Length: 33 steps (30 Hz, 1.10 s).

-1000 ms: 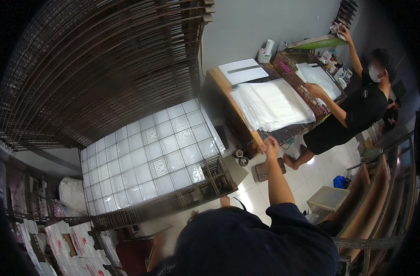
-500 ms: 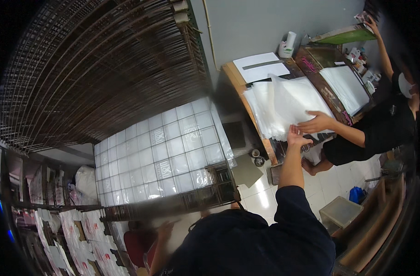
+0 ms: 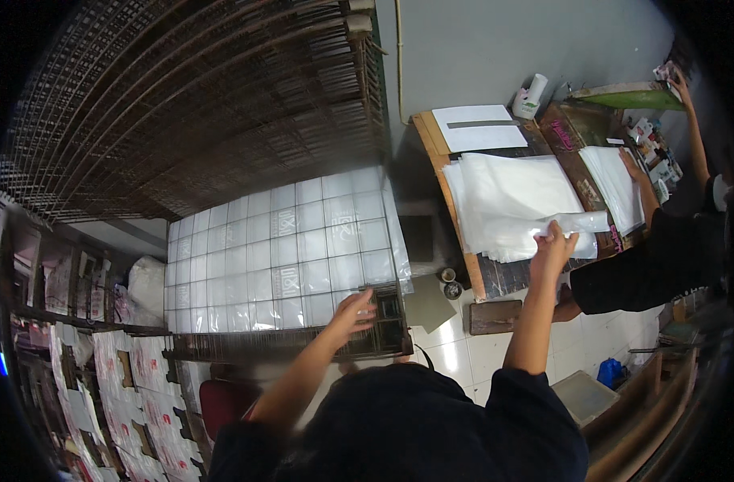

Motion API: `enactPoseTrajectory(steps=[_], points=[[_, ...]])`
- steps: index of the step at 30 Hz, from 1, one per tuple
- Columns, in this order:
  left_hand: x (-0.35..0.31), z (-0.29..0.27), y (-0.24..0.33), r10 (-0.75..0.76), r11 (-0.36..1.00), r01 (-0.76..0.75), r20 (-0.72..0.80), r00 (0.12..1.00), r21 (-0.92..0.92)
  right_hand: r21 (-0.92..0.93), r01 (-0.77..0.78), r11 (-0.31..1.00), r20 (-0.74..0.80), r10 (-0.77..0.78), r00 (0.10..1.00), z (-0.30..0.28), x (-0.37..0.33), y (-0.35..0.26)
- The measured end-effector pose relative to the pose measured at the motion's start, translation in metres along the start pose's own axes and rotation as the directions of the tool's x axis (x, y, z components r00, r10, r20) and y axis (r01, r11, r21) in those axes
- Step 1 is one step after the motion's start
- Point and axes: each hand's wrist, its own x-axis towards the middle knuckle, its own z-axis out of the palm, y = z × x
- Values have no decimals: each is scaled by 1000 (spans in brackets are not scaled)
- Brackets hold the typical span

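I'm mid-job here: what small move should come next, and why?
I'd probably bring the left hand across to support the clear sheet: the right hand seems to pinch its near edge, which is curling up off the stack, while the left, holding no sheet, is by the wire rack.

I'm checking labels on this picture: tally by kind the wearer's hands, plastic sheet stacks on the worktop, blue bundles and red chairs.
Hands (left hand, right hand): 2
Sheet stacks (near stack, far stack): 2
Blue bundle: 1
Red chair: 1
Total: 6
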Motion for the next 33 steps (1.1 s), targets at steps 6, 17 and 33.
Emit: enactPoseTrajectory(steps=[6,17,33], points=[[27,146,67,-325,816,492,464,824,-303,100,76,992,345,-107,932,-38,-82,-111],[128,169,-47,5,796,224,376,926,-563,-53,-121,991,426,132,895,-84,-125,-138],[-93,-316,-7,103,384,-591,-603,791,-709,-521,-179,835,790,551,269,187,-289,108]])
